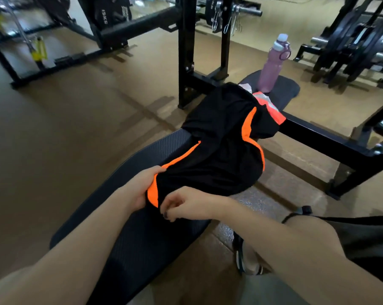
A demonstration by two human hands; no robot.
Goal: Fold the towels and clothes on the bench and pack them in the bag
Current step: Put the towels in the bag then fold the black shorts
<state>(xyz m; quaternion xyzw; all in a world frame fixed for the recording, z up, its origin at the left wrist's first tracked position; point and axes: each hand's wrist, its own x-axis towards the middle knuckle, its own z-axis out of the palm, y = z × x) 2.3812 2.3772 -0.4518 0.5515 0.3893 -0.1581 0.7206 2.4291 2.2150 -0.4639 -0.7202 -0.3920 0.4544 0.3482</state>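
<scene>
— Brown gym flooring, black steel racks behind; what lies on the padded bench (124,216)?

— Its black ribbed pad carries smooth black shorts (210,155) with curved orange trim, spread along the middle. Beyond them sits a pink-orange cloth (272,108), then a matte pink bottle (271,69), upright at the far end.

— And the hands?

— The left hand (139,188) grips the shorts' near orange edge; the right hand (186,203), fingers curled, pinches the black fabric beside it.

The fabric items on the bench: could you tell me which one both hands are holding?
The black garment with orange trim, gripped at its near edge by the left hand and right hand. The red-orange item lies untouched beyond it.
</scene>
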